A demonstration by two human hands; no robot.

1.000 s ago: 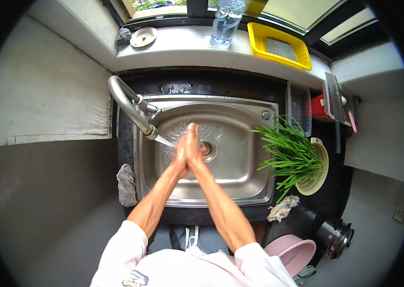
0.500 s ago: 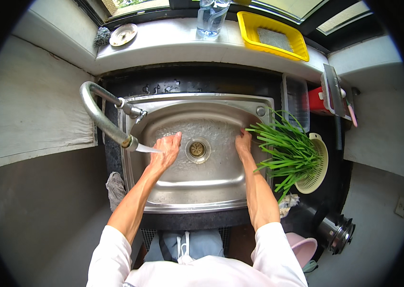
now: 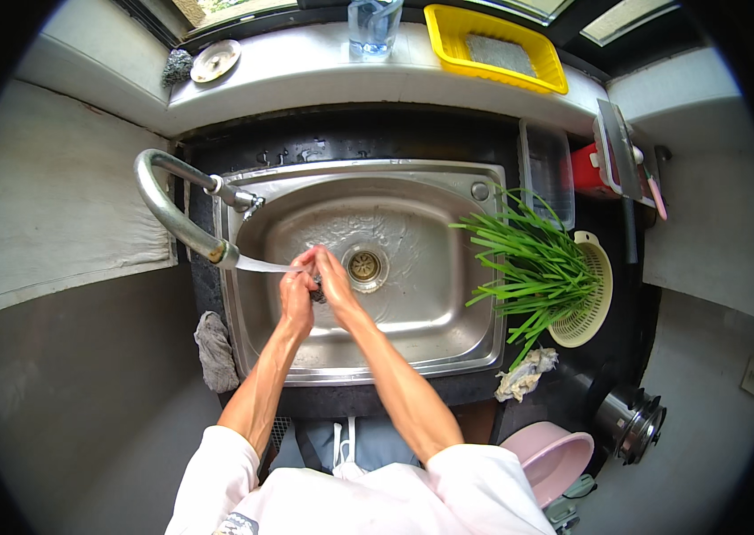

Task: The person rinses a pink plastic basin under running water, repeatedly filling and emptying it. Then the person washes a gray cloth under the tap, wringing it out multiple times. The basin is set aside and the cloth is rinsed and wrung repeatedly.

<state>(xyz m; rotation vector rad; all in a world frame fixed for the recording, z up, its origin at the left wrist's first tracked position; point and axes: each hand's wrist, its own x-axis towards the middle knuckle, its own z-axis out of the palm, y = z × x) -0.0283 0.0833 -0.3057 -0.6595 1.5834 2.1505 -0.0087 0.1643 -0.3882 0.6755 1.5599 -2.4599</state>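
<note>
My two hands meet over the left half of a steel sink (image 3: 430, 312), just left of the drain (image 3: 364, 266). Water from the curved tap (image 3: 163, 205) runs onto the fingers. My left hand (image 3: 295, 292) is curled around a small dark grey clump (image 3: 318, 291), which looks like a wire scourer and is mostly hidden between the hands. My right hand (image 3: 334, 278) presses against the left one, its fingers stretched out toward the left fingertips.
Green chives (image 3: 528, 267) lie across a cream colander (image 3: 593, 312), overhanging the sink's right rim. Crumpled cloths (image 3: 214, 351) flank the sink. A cleaver (image 3: 619, 147) stands by a clear tub (image 3: 548, 174). On the sill are a yellow basket (image 3: 519, 58) and a bottle (image 3: 373, 31).
My right hand has moved left from the sink's right wall to join the left hand under the water. A grey clump now shows between them. The view has shifted slightly.
</note>
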